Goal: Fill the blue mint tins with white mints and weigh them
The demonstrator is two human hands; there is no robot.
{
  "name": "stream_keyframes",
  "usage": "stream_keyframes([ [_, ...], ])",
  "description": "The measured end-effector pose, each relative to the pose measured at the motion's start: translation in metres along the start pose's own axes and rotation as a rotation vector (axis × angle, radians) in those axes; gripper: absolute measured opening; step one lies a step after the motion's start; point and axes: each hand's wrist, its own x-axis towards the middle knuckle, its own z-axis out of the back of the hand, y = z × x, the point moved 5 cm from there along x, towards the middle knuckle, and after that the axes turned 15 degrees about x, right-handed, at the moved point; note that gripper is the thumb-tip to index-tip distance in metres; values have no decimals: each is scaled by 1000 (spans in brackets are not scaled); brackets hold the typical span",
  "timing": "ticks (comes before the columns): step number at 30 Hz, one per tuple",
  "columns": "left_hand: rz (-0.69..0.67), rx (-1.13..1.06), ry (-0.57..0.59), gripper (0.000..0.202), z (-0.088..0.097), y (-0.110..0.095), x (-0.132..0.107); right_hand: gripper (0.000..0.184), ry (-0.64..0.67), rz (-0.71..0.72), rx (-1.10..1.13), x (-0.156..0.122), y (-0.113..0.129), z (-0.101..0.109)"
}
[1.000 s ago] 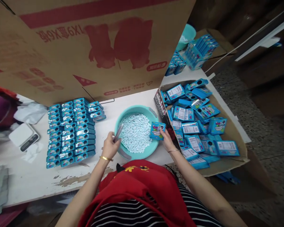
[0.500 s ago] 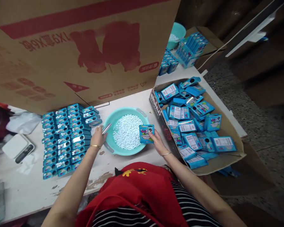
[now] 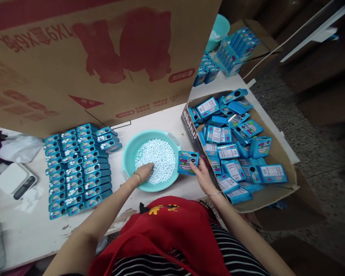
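My left hand (image 3: 145, 172) reaches into a turquoise plastic bowl (image 3: 129, 153), fingers closed and down in the small pale candies (image 3: 162, 153). The shiny metal tool it held a moment earlier, which looks like a small scoop, is hidden from view under the hand. At the bowl's right edge my right hand (image 3: 202, 174) grips a small blue candy box (image 3: 186, 162), thumb on its printed front. To the left, upright blue boxes (image 3: 77, 168) stand in packed rows, with pale candies showing at the openings of several.
A cardboard carton (image 3: 194, 134) on the right holds many loose blue boxes. Behind the bowl rises a large cardboard box (image 3: 103, 88). A white scale (image 3: 13, 178) sits at the far left. Another turquoise bowl (image 3: 221, 25) and more boxes (image 3: 235, 50) are at the back right.
My left hand has moved right from the bowl's left rim down into the candies, and the metal tool has gone out of sight. My right hand and its box have shifted slightly right.
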Motion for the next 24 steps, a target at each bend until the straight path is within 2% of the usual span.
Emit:
stream_keyframes([
  [4, -14, -84, -64, 33, -8, -25, 22, 44, 64, 14, -47, 2, -1, 0],
  [8, -55, -176, -120, 31, 4, -27, 14, 43, 52, 112, -168, -1, 1, 4],
  [12, -103, -240, -190, 33, 42, -12, -21, 38, 64, 248, -366, -4, 15, -1],
  [16, -179, -271, -269, 34, 96, -6, -60, 31, 154, 385, -605, -4, 29, -24],
  [20, -231, -180, -270, 30, 136, -16, -78, 35, 312, 504, -738, 0, 26, -53],
  [24, -206, 18, -191, 21, 156, -32, -81, 40, 366, 550, -785, 3, 20, -68],
])
